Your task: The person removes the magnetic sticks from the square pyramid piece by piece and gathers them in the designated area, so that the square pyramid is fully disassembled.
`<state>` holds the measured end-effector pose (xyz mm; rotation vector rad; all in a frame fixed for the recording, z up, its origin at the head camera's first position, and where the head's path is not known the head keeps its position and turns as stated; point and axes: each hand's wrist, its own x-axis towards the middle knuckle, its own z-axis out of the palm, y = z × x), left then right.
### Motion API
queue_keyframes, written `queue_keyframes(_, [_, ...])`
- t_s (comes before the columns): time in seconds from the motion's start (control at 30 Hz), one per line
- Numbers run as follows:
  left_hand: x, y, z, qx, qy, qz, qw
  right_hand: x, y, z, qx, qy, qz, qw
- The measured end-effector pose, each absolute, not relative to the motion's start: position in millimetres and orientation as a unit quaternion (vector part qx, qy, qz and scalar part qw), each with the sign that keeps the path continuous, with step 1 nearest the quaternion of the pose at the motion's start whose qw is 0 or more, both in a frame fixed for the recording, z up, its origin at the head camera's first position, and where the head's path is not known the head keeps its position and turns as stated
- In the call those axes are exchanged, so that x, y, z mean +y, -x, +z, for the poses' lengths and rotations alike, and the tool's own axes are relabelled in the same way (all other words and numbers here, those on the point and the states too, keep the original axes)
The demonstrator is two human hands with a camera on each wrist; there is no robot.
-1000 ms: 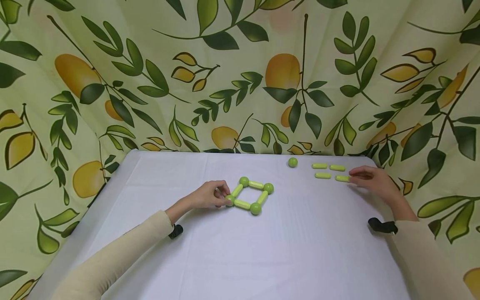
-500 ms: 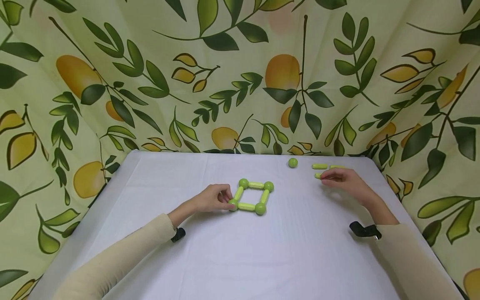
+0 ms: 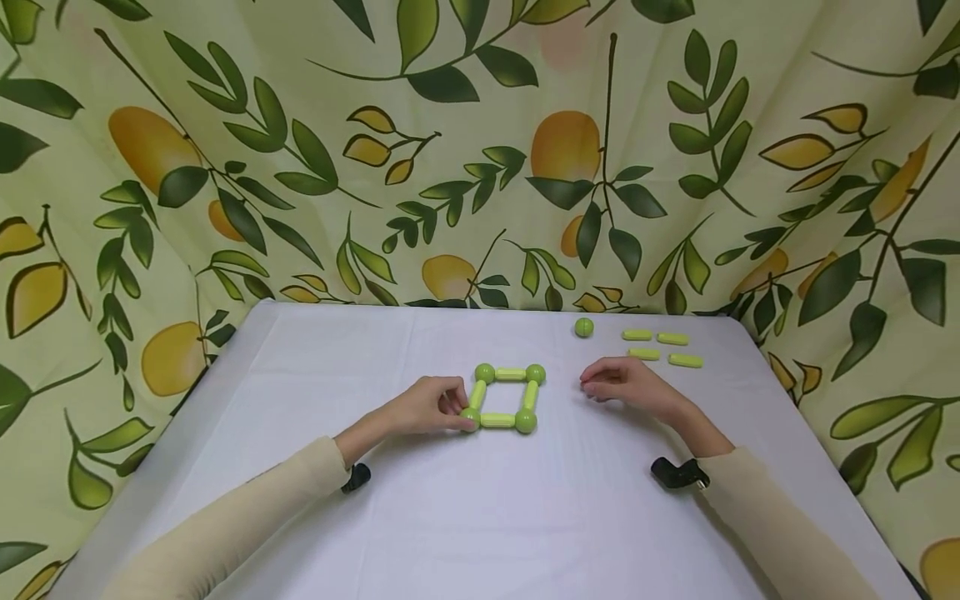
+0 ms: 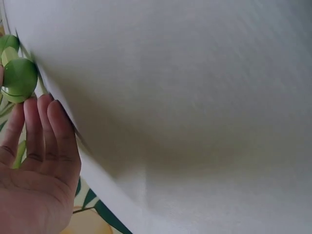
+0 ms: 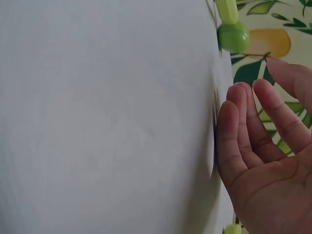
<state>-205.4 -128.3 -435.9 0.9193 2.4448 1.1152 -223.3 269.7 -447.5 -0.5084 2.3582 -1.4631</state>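
Observation:
Four green balls and four light-green rods form a square frame lying on the white table. My left hand pinches the ball at its near left corner between thumb and fingers; the left wrist view shows that ball at the fingertips of the hand. To the right of the square, my right hand hovers with relaxed fingers and holds nothing. In the right wrist view a green ball appears beyond the fingers of that hand, apart from them.
A loose green ball lies near the table's far edge. To its right are several loose rods in two rows. A patterned curtain hangs behind the white-covered table.
My right hand has moved left from the loose rods toward the square, uncovering them. The square has turned slightly and shifted a little nearer, its near left ball still in my left hand.

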Motion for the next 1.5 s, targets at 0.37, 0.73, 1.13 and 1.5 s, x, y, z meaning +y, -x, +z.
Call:
queue_keyframes(0.37, [-116.6,205.6,-422.6,0.876,-0.315,0.349,0.105,234.2,222.5,-448.3,0.791,0.192,-0.548,0.193])
queue_keyframes(0.73, [-82.7,244.7,-419.1,0.851,-0.327,0.4,0.097,206.7,221.2,-449.1,0.789,0.165,-0.558,0.198])
queue_keyframes(1.13, [-47.6,266.8,-430.8,0.842,-0.328,0.405,0.143,180.8,212.6,-450.8,0.807,0.104,-0.562,0.15])
queue_keyframes(1.5, [-36.4,275.9,-436.1,0.84,-0.314,0.414,0.154,175.6,211.3,-450.2,0.807,0.06,-0.566,0.158])
